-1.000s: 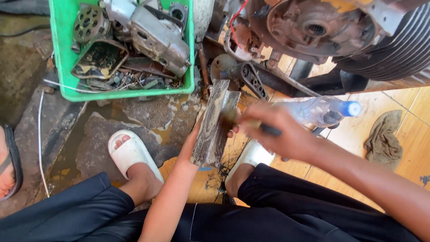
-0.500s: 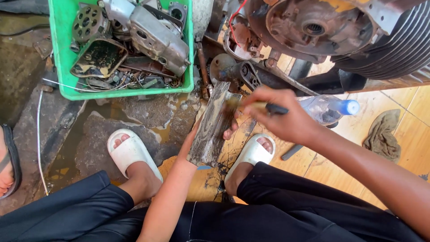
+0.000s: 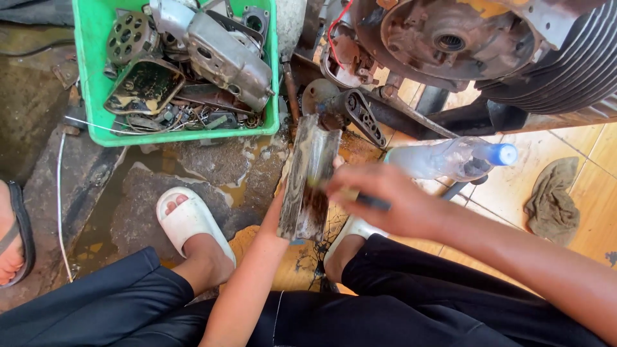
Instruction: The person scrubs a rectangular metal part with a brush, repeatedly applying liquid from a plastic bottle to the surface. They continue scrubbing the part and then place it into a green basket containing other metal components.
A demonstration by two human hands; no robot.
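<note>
My left hand (image 3: 277, 215) grips a long, dirty metal part (image 3: 308, 177) from underneath and holds it upright over the wet floor between my feet. My right hand (image 3: 385, 199) is shut on a small brush (image 3: 360, 199) with a dark handle. The brush's bristle end rests against the lower face of the metal part. Black grime streaks the part's surface. Most of my left hand is hidden behind the part.
A green plastic crate (image 3: 90, 77) of greasy engine parts stands at the upper left. A rusty engine (image 3: 463, 38) fills the upper right. A clear bottle with a blue cap (image 3: 450, 159) lies behind my right hand, a brown rag (image 3: 549, 202) lies on the tiles, and another person's sandalled foot (image 3: 11, 234) is at left.
My right hand has brought the brush from the top of the metal part down to its lower half. The left hand has tilted the part slightly more upright.
</note>
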